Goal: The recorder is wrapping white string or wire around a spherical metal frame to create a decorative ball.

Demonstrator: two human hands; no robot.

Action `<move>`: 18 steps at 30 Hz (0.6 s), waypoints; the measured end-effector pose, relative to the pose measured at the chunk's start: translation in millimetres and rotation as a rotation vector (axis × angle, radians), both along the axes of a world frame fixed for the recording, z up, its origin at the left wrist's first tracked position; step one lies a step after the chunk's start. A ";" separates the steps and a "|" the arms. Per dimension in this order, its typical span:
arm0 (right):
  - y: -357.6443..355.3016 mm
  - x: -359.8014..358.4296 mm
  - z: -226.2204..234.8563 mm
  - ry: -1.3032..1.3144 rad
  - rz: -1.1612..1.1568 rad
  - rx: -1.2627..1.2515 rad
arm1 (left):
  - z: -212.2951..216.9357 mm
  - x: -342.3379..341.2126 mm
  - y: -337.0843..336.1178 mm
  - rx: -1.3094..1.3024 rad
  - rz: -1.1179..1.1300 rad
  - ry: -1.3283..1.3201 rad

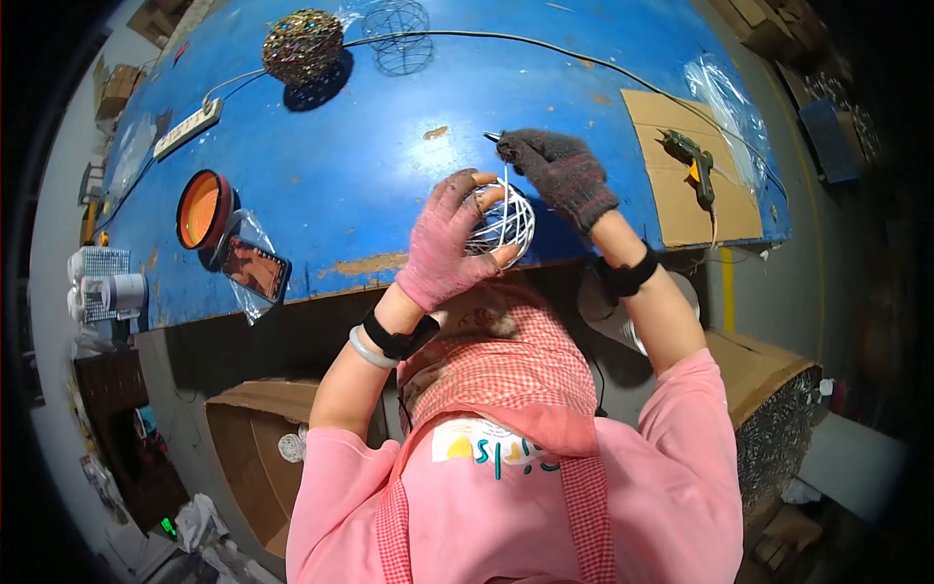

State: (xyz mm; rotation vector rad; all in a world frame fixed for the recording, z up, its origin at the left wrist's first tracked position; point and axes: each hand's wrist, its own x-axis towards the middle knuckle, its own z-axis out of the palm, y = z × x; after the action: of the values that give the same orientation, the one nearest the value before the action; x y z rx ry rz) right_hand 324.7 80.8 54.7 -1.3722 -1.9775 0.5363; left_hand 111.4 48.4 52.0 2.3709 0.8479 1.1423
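My left hand [452,234], in a pink glove with bare fingertips, curls round an open ball of white strands [520,222] at the table's near edge. Part of the ball is hidden behind the fingers. Just above and right of it, my right hand [556,173] is closed, in a dark grey glove. A small pointed metal tool [492,136] sticks out past its fingers; the rest of the tool is covered. One white strand [506,180] runs from the ball up to the right fingertips. Whether those fingers also pinch the strand, I cannot tell.
The blue table [389,127] bears a glittery brown ball [303,47], a dark wire ball frame [397,39], a power strip [189,129], an orange-lined round container [202,210] and a phone [255,269]. At right, a glue gun [691,167] lies on cardboard [657,122]. A cable [584,54] crosses the back.
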 end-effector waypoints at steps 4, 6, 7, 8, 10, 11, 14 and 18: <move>5.6 -13.8 -24.7 -0.252 0.195 -0.027 | -2.6 -4.2 -7.0 -0.087 0.004 -0.090; -4.0 -20.1 -29.8 -0.253 0.157 0.064 | -15.1 -10.5 -9.9 -0.031 -0.025 -0.111; -8.9 -23.8 -29.4 -0.253 0.112 0.155 | -22.8 -14.2 -10.0 0.027 -0.063 -0.132; -15.8 -24.7 -26.7 -0.201 0.070 0.278 | -34.8 -18.4 -10.8 0.067 -0.029 -0.119; -35.8 -41.6 14.0 0.027 -0.006 0.119 | -46.1 -21.3 -6.5 0.039 0.025 -0.106; -43.3 -46.2 28.5 0.250 -0.092 -0.037 | -48.5 -21.8 -8.6 0.018 0.071 -0.095; -48.3 -35.4 0.5 0.188 -0.165 0.177 | -18.9 -12.1 -1.5 -0.213 0.005 -0.091; -60.5 -38.4 1.9 0.281 -0.122 0.158 | 2.6 -9.1 9.1 -0.411 0.028 -0.039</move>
State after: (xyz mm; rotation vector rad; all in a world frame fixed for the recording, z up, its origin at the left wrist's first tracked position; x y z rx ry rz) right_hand 286.3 20.3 56.6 -1.2370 -1.6624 0.4768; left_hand 102.2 57.5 54.6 2.0003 0.9962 0.9159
